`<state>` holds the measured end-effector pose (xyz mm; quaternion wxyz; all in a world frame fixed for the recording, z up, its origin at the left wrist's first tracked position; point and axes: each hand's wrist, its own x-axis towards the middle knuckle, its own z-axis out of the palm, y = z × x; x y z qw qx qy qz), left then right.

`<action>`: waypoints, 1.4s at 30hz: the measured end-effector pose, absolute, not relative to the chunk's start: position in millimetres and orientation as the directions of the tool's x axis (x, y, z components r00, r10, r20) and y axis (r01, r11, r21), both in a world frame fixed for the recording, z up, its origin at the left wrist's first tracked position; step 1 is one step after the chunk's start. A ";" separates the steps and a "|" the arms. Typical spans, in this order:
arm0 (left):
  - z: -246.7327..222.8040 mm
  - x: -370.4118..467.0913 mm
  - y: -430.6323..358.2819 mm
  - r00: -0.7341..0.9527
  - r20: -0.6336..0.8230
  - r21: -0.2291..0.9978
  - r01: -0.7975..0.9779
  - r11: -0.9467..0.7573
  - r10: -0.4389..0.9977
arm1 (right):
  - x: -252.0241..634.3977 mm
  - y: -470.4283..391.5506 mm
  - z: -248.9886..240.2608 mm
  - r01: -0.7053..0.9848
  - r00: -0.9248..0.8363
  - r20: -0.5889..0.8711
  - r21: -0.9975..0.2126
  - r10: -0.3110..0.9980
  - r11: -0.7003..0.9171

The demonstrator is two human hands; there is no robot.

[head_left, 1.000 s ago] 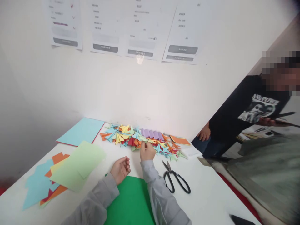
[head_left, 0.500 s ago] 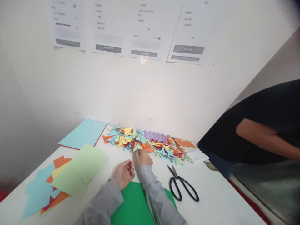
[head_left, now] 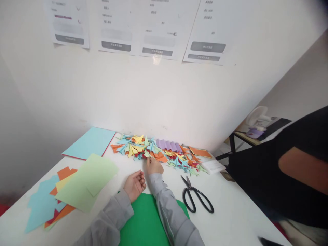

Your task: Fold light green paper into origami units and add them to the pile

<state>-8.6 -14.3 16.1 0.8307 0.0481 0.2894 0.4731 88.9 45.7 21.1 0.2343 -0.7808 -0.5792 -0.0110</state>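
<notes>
My right hand (head_left: pixel 154 166) reaches to the near edge of a pile of folded paper planes (head_left: pixel 132 149). Its thumb and fingers are pinched at the tail of a light green paper plane (head_left: pixel 148 153), partly hidden by the fingertips. My left hand (head_left: pixel 134 186) hovers just left of the right wrist, palm turned inward, fingers loosely curled and nothing in them. Under both forearms lies a green sheet (head_left: pixel 143 222). Black-handled scissors (head_left: pixel 194 194) rest to the right, blades slightly apart and pointing toward the pile.
Light green sheets (head_left: pixel 87 181) lie over coloured paper scraps (head_left: pixel 43 201) at left. A light blue sheet (head_left: pixel 89 142) lies behind them. A purple pleated paper (head_left: pixel 169 145) and orange paper (head_left: pixel 200 152) are by the wall. A person in black (head_left: pixel 269 171) stands at the right.
My right hand has moved slightly forward with the light green plane, bringing it against the pile. My left hand stays nearly still. The person at right has shifted, uncovering a fan and a table behind.
</notes>
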 end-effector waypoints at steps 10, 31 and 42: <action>15.6 -10.3 -12.8 0.396 -0.427 0.343 -0.761 0.550 0.813 | 87.1 56.5 13.8 0.949 0.288 0.351 -0.228 0.891 -0.217; 14.2 -10.6 -10.9 0.407 -0.418 0.339 -0.759 0.555 0.812 | 89.9 50.3 18.7 0.953 0.240 0.262 -0.246 0.935 -0.176; 13.5 -10.0 -11.8 0.408 -0.410 0.364 -0.747 0.557 0.816 | 120.2 -8.1 12.7 0.976 0.057 0.333 -0.218 0.941 0.018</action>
